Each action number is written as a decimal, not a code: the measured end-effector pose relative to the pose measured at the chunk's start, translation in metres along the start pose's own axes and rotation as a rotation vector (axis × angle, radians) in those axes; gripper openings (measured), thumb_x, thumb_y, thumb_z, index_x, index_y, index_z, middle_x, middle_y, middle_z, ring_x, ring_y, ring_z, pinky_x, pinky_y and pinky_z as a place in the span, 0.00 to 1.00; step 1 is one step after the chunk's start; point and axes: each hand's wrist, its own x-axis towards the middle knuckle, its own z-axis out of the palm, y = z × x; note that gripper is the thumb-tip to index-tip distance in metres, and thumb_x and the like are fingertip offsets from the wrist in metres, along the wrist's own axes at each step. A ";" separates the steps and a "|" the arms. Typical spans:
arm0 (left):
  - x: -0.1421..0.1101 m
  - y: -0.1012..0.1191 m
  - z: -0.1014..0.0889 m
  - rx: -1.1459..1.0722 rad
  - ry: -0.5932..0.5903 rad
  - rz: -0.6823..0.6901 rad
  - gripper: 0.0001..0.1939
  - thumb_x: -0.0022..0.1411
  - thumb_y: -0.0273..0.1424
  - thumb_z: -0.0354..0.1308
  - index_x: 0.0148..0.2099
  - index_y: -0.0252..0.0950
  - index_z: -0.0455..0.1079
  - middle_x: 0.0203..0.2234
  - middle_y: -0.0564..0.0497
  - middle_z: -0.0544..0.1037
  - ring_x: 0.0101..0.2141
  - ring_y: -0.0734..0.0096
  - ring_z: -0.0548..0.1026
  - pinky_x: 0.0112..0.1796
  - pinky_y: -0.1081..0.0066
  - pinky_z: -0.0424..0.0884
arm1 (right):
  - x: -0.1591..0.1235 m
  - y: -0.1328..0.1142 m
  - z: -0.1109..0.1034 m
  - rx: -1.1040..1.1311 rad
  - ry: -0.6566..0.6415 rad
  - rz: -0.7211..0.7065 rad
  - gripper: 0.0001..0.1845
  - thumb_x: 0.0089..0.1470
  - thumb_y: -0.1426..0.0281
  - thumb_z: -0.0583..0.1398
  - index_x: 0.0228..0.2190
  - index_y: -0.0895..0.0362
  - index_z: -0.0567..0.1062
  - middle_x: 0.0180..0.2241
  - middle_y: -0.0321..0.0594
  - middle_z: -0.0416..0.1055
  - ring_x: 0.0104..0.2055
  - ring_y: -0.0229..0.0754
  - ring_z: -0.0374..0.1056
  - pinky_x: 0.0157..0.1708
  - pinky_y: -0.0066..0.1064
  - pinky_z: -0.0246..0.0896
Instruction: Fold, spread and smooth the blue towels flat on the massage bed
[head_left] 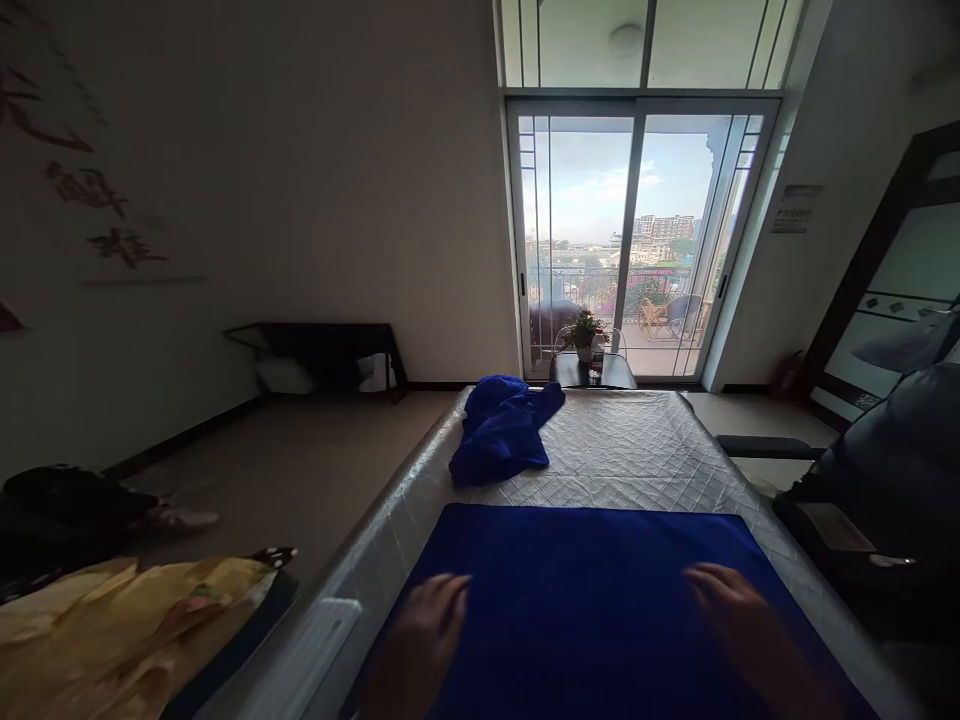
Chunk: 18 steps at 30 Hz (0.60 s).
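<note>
A dark blue cloth (592,590) lies spread nearly flat across the near part of a quilted, shiny silver-grey surface, its far edge almost straight. My left hand (424,635) is over the cloth's left part, fingers pointing forward and a little bent, blurred by motion. Over the right part is my right hand (731,610), its fingers also stretched forward with a loose bend. No fabric bunches up at either hand. Whether the palms touch the cloth I cannot tell. Farther off, a crumpled blue cloth (501,430) rests near the far left corner.
The quilted surface (622,440) reaches toward a small dark table (574,372) with a potted plant and a bottle. On the left are yellow fabric (127,630) and a pale flat object (319,650). A dark-clothed person (900,480) is at right; another's leg and shoe show at left.
</note>
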 end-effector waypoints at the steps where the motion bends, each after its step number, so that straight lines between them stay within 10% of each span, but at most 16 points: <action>1: 0.020 0.023 0.015 -0.044 -0.070 0.078 0.17 0.73 0.37 0.47 0.50 0.44 0.77 0.44 0.48 0.82 0.45 0.62 0.80 0.48 0.62 0.78 | 0.017 -0.020 0.019 0.016 -0.061 -0.030 0.23 0.67 0.57 0.49 0.49 0.49 0.81 0.51 0.43 0.78 0.52 0.50 0.75 0.54 0.44 0.73; 5: 0.076 0.097 0.089 -0.032 -0.351 0.314 0.18 0.74 0.33 0.46 0.57 0.38 0.74 0.54 0.44 0.79 0.56 0.60 0.75 0.59 0.58 0.70 | 0.068 -0.088 0.086 -0.063 -0.262 -0.085 0.28 0.68 0.60 0.48 0.62 0.58 0.70 0.65 0.48 0.65 0.68 0.52 0.59 0.68 0.46 0.53; 10: 0.086 0.104 0.157 0.008 -0.425 0.343 0.22 0.75 0.38 0.48 0.65 0.38 0.68 0.63 0.41 0.71 0.65 0.55 0.66 0.63 0.50 0.64 | 0.084 -0.097 0.129 -0.159 -0.444 0.027 0.32 0.70 0.62 0.42 0.69 0.62 0.56 0.71 0.45 0.50 0.74 0.51 0.41 0.72 0.48 0.37; 18: 0.095 0.042 0.152 0.164 -0.533 0.172 0.27 0.76 0.45 0.40 0.71 0.46 0.60 0.70 0.44 0.61 0.69 0.51 0.56 0.66 0.45 0.55 | 0.083 -0.046 0.127 -0.196 -0.408 0.048 0.35 0.70 0.57 0.40 0.70 0.60 0.53 0.72 0.40 0.46 0.75 0.47 0.39 0.72 0.47 0.35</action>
